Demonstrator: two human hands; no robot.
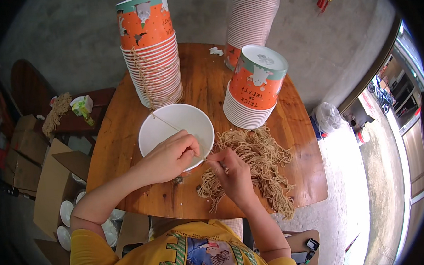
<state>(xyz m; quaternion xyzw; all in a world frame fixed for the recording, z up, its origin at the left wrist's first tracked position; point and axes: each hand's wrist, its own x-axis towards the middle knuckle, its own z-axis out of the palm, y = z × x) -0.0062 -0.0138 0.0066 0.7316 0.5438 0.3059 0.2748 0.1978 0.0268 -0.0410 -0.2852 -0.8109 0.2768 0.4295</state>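
An open paper bucket, white inside (152, 134), stands at the table's near middle. A tan cord (165, 121) runs from its far rim across the mouth toward my left hand (172, 155). That hand lies over the near right rim, fingers curled in a pinch around the cord. Just to its right, my right hand (231, 172) pinches the cord's end close to the outside of the rim; the fingers partly hide the grip. Beneath and beyond my right hand spreads a loose heap of tan cords (264, 161).
Behind the bucket rises a stack of orange buckets (146, 28) with cords hanging on it. Upside-down buckets (255, 84) stack at right, before a tall plastic-wrapped stack (253, 17). On the wooden table (199, 80) lies a white scrap (216, 51). A carton (52, 198) holding white buckets sits lower left.
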